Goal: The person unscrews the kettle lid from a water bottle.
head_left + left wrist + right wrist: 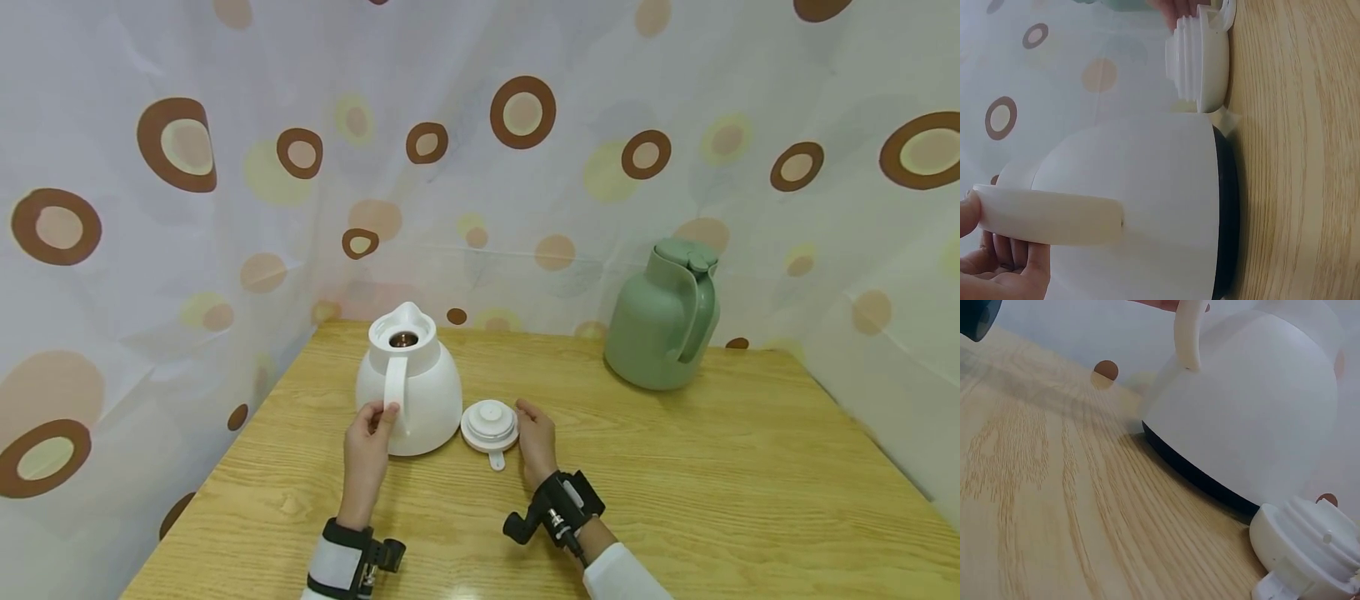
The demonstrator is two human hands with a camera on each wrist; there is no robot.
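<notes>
A white jug [408,379] stands lidless on the wooden table [675,475], its handle [394,392] turned toward me. My left hand [369,437] grips that handle; the left wrist view shows thumb and fingers [1004,250] curled round the handle [1047,215] beside the jug's body [1147,200]. The jug's white lid [490,427] lies upside down on the table just right of the jug. My right hand [536,437] rests at the lid's right edge, fingers touching it. In the right wrist view the lid [1310,547] sits beside the jug [1254,406].
A green jug [663,317] with its lid on stands at the back right of the table. A curtain with brown rings [517,112] hangs round the table on three sides. Black camera mounts are strapped to both wrists.
</notes>
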